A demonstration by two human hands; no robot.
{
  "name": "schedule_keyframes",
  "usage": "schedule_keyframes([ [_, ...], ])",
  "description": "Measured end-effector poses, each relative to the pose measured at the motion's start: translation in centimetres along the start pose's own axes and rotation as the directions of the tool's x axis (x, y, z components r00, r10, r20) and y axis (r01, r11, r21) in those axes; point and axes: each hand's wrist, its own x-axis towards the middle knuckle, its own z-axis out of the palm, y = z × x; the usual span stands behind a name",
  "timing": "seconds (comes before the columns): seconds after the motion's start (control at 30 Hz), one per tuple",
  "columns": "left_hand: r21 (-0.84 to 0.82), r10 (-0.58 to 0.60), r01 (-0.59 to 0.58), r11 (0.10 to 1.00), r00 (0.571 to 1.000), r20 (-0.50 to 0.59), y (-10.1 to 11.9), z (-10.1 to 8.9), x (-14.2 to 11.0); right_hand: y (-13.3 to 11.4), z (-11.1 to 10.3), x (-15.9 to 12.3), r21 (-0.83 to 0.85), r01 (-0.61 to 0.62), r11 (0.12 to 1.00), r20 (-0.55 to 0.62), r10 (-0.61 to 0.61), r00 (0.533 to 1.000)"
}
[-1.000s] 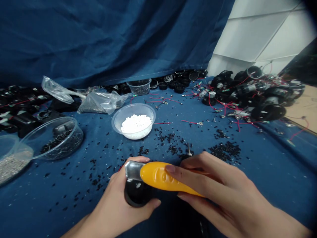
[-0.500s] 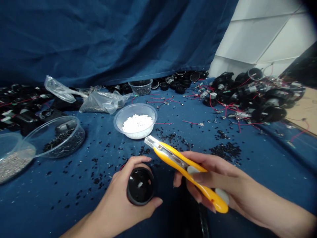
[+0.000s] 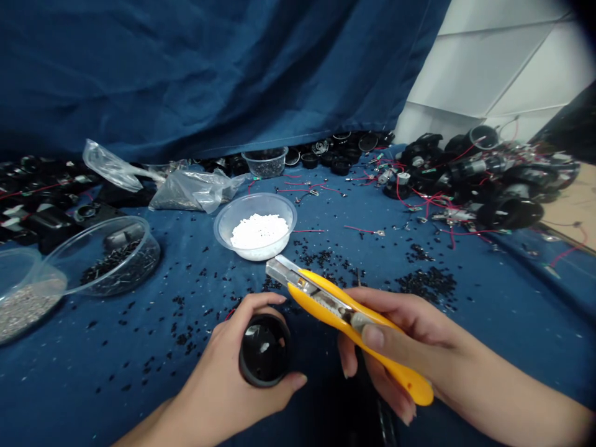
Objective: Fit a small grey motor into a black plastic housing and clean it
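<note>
Head view, and at far left a tub [image 3: 21,253] of grey bits [image 3: 28,310] sits on the blue worktop [image 3: 516,310], just beside a clear bowl [image 3: 123,288] holding small dark pieces [image 3: 109,261]. Behind that pair, a plastic bag [image 3: 193,192] lies slumped. Moving across, here's the left hand [image 3: 228,366], fingers and thumb wrapped round a black cup [image 3: 265,349], its glossy round face turned up. Beyond it stands the white bowl [image 3: 224,217], heaped with white bits [image 3: 258,231]. Now the yellow knife [image 3: 326,301], metal tip pointing left, clear of the cup, gripped in the right hand [image 3: 419,335] with the thumb at the grey slider; the two hands are apart. Black crumbs [image 3: 428,282] lie scattered past it, and far right, a jumble of black parts [image 3: 507,180] trails red wires [image 3: 431,197].
</note>
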Motion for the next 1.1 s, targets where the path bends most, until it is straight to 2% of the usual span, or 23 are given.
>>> schedule_keyframes([
  [0.37,0.047,0.026,-0.024,0.999,0.999,-0.032,-0.33,0.17,-0.19,0.36,-0.32,0.14,0.007,0.001,1.0,0.011,-0.001,1.0],
  [0.83,0.031,0.013,-0.013,0.999,1.0,0.007,-0.03,-0.04,-0.06,-0.05,0.07,-0.03,-0.117,-0.002,0.993,-0.011,0.001,1.0],
  [1.0,0.02,0.009,-0.01,1.0,1.0,0.013,-0.03,-0.1,-0.13,0.38,-0.02,0.05,-0.032,0.024,0.999,0.017,-0.024,1.0],
  [1.1,0.019,-0.001,0.001,1.0,1.0,0.016,-0.06,-0.04,-0.26,0.69,-0.15,-0.02,-0.047,0.02,0.999,-0.005,-0.02,1.0],
])
